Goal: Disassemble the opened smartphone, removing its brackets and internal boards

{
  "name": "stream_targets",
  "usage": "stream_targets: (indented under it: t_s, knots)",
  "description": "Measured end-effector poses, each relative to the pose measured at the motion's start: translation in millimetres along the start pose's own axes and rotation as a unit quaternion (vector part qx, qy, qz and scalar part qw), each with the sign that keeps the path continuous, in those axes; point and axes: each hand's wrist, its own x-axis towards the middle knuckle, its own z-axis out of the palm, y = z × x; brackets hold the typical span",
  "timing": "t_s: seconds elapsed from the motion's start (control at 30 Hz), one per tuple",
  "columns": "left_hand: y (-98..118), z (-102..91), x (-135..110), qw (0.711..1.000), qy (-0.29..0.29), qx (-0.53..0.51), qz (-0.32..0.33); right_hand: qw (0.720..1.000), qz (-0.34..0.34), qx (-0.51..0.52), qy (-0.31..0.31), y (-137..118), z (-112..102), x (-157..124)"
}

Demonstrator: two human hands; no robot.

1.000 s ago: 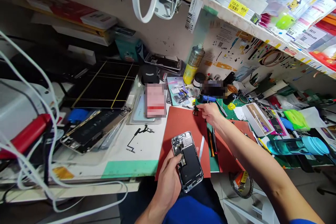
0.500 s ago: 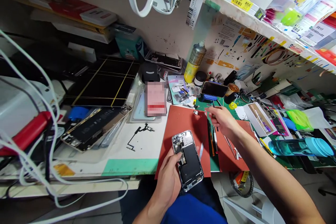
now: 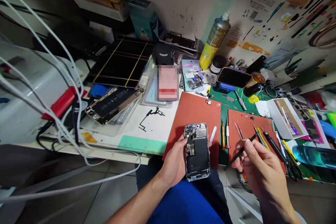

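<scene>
An opened smartphone, its circuit board and black battery exposed, rests in my left hand, the fingers closed around its left edge. It is held over the near edge of a reddish-brown mat. My right hand pinches a slim black stick-like tool, slanted, to the right of the phone and apart from it. Two screwdrivers lie between the hands on the green mat. Beyond my right hand are tweezers and several pen-like tools.
A thin black flex cable lies on the white tabletop at left. Another opened phone and white cables crowd the left side. A yellow spray can, a propped phone and a blue bottle stand or lie around.
My right hand has come back toward me from over the far part of the mats, with the black tool in it. My left hand still holds the phone, now more upright. The view has shifted.
</scene>
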Motion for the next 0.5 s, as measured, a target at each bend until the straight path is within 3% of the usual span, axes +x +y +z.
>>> stream_targets:
  t_s: [0.2, 0.5]
  knots:
    - [-2.6, -3.2, 2.2, 1.0, -0.001, -0.015, 0.005, 0.997, -0.044, 0.06, 0.025, 14.6, 20.9, -3.8]
    - [-2.9, -6.1, 3.3, 1.0, -0.019, -0.015, 0.002, 0.996, -0.005, 0.073, 0.049, 25.6, 25.8, 1.7]
